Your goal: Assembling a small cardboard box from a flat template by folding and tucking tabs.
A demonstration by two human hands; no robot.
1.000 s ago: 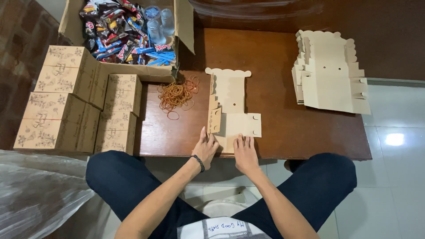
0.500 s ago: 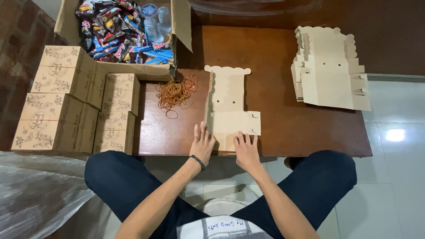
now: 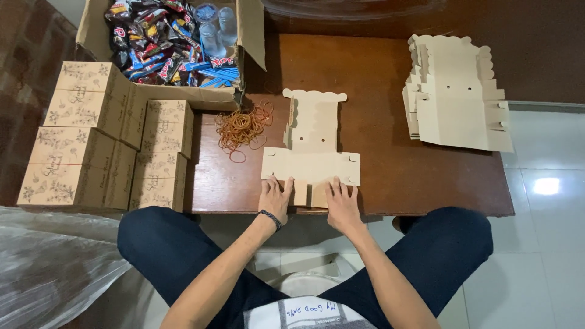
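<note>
While open, carton (image 3: pixel 97 24) full of snack packets (image 3: pixel 158 42), cups (image 3: pixel 218 27).

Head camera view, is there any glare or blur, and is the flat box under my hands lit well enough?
Head view: sharp; one bright glare spot on the floor tile at right; the flat cardboard box blank is evenly lit, with soft shadows under the left hand and right hand.

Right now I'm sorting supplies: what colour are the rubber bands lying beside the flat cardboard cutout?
The rubber bands are orange-brown, seen in the head view, the only one.
</note>
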